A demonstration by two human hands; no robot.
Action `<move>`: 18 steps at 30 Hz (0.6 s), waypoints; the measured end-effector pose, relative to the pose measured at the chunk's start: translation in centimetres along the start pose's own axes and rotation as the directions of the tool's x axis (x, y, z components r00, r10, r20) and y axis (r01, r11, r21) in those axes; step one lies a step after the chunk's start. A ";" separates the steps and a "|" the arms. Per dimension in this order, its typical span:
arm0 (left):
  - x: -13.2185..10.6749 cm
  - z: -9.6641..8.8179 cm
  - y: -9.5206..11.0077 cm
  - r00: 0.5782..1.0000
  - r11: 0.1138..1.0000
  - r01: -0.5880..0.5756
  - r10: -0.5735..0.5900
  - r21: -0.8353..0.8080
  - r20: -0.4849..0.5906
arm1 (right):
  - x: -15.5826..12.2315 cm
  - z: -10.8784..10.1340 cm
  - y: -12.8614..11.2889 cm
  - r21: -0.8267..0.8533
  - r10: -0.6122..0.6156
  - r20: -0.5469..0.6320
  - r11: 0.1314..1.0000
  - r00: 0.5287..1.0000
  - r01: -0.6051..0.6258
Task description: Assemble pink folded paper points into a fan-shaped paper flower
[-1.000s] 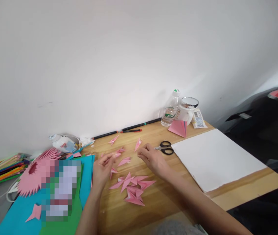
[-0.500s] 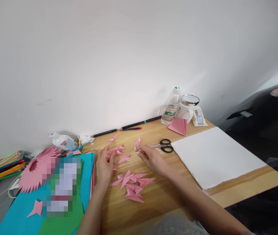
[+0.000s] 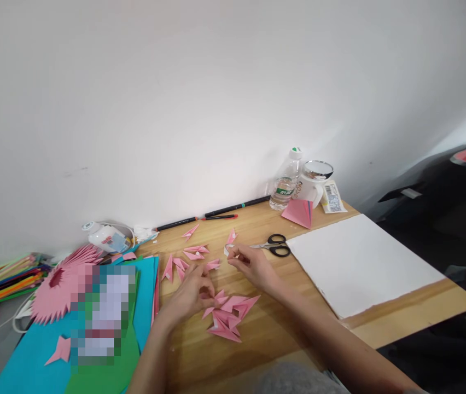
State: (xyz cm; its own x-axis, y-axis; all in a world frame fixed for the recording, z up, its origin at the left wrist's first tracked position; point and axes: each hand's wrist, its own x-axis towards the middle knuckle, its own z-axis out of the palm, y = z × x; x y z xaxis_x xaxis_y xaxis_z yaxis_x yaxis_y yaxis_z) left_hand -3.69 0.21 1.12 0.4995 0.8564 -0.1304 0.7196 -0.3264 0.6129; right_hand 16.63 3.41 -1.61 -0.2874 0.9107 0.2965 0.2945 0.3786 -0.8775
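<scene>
Folded pink paper pieces (image 3: 227, 317) lie in an overlapping cluster on the wooden table. My left hand (image 3: 195, 291) is over the left edge of this cluster, thumb and fingers curved but apart, fingertips close to a piece. More folded pieces lie spread beyond it, among them a pink piece (image 3: 168, 268) and another with a white patch (image 3: 196, 253). My right hand (image 3: 253, 265) pinches a small white strip (image 3: 227, 250) between thumb and index finger. Just past that strip rests one pink piece (image 3: 232, 236). Black-handled scissors (image 3: 279, 245) lie behind the right hand.
A white board (image 3: 364, 265) covers the table's right side. At the back stand a water bottle (image 3: 284, 183), a mug (image 3: 309, 189) and a pink folded square (image 3: 298, 213). Pens (image 3: 178, 224) line the wall. Coloured paper (image 3: 15, 361) and a pink pleated ring (image 3: 46, 295) are left.
My left hand has moved right and nearer, from the spread pieces to the cluster, uncovering pieces at the left. The right hand stays almost in place with the white strip.
</scene>
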 end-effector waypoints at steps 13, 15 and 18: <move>0.7 -0.7 1.1 0.963 0.884 0.153 -0.234 -0.442 -0.135 | -0.3 0.4 -1.1 0.060 -0.177 -0.018 0.982 0.984 0.178; 0.6 -1.0 1.3 0.952 0.807 0.147 -0.272 -0.572 -0.138 | -0.3 0.5 -1.4 0.079 -0.219 -0.023 0.972 0.975 0.221; 0.5 -0.9 1.4 0.955 0.689 0.119 -0.276 -0.715 -0.106 | -0.6 0.5 -1.7 0.084 -0.251 0.010 0.965 0.968 0.249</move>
State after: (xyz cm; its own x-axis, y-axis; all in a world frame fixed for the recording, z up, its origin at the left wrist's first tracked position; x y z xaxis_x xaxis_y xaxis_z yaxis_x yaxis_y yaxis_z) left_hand -2.82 0.55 2.59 0.2276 0.9507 -0.2107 0.2100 0.1634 0.9640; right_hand 15.86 2.18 -0.45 -0.3617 0.7847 0.5034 0.1354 0.5785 -0.8044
